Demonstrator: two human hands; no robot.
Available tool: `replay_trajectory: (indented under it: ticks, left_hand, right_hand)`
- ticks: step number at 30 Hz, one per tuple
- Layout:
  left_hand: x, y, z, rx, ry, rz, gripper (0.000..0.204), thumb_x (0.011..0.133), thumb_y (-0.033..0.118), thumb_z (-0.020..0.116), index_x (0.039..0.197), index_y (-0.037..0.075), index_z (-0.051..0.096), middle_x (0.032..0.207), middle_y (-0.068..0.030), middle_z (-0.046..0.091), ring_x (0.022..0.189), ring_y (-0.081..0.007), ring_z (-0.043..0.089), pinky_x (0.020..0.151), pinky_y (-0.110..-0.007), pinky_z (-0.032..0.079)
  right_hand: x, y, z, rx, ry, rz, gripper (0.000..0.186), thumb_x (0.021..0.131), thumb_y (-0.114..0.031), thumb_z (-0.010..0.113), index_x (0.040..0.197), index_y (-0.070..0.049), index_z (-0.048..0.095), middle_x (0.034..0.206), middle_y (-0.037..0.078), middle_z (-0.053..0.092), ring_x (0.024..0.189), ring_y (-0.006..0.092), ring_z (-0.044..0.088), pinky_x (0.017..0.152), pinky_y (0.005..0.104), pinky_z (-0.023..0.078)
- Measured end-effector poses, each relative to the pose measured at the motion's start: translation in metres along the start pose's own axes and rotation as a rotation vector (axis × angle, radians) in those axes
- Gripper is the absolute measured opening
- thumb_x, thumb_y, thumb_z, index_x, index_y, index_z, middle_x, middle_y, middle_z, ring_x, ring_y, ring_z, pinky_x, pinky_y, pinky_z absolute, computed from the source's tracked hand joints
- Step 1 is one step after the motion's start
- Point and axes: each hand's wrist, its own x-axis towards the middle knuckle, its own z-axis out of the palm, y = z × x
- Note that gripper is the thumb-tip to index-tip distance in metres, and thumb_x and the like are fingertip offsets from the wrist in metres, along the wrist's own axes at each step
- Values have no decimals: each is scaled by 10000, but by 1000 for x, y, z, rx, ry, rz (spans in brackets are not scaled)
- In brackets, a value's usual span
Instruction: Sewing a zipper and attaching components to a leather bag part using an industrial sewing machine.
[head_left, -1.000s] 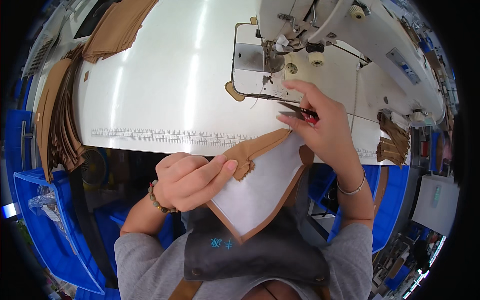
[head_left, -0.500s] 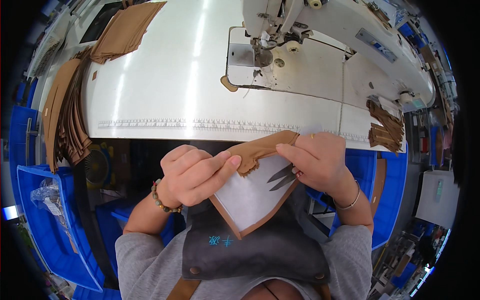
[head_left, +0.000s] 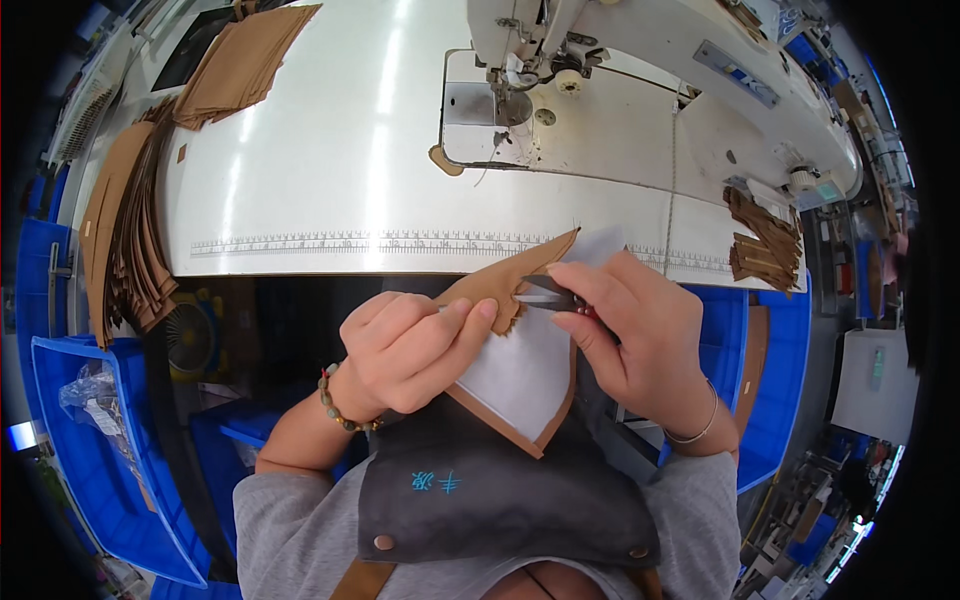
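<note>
My left hand (head_left: 405, 355) is closed on a fabric piece (head_left: 510, 385) with a white face, brown borders and a folded brown flap (head_left: 505, 278). It pinches the flap just left of a ragged, notched edge. My right hand (head_left: 635, 340) is closed on small dark-bladed snips (head_left: 545, 298) with red on the handle; the blades point left and lie at the notched edge, close to my left fingertips. I cannot make out whether they are cutting. The piece is held in front of the table edge, over a dark apron (head_left: 500, 510).
A white sewing machine (head_left: 730, 90) stands on the white table (head_left: 290, 200), with a ruler strip along its front edge. Stacks of brown pieces (head_left: 245, 65) lie at left and a smaller pile (head_left: 760, 240) at right. Blue bins (head_left: 90, 450) stand below on both sides.
The snips have swung from pointing up at the table, through pointing down across the white face, to lying at the notched edge. The piece's lower tip has shifted right and up.
</note>
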Motion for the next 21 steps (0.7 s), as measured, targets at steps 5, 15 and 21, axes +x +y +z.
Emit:
replay_trajectory:
  ticks: [5, 15, 21]
  left_hand:
    - [3, 2, 4, 12, 9, -10, 317, 609, 71, 762, 922, 32, 791, 820, -13, 645, 624, -111, 575, 492, -226, 423]
    - [2, 5, 6, 15, -5, -23, 324, 599, 70, 766, 921, 36, 787, 823, -12, 640, 620, -107, 566, 485, -220, 416]
    - [2, 6, 9, 10, 14, -24, 329, 593, 66, 775, 920, 33, 784, 826, -13, 635, 610, -109, 544, 475, -220, 403]
  right_hand:
    - [-4, -2, 5, -141, -2, -80, 366, 796, -181, 790, 1152, -126, 722, 775, 17, 530, 594, 174, 564, 496, 325, 414]
    - [-6, -5, 12, -385, 69, -190, 375, 763, -103, 669, 1126, -98, 761, 785, 11, 515, 573, 140, 475, 487, 292, 351]
    - [-8, -8, 3, -417, 11, -194, 377, 763, -119, 660, 1125, -93, 760, 786, 10, 512, 582, 138, 464, 489, 293, 329]
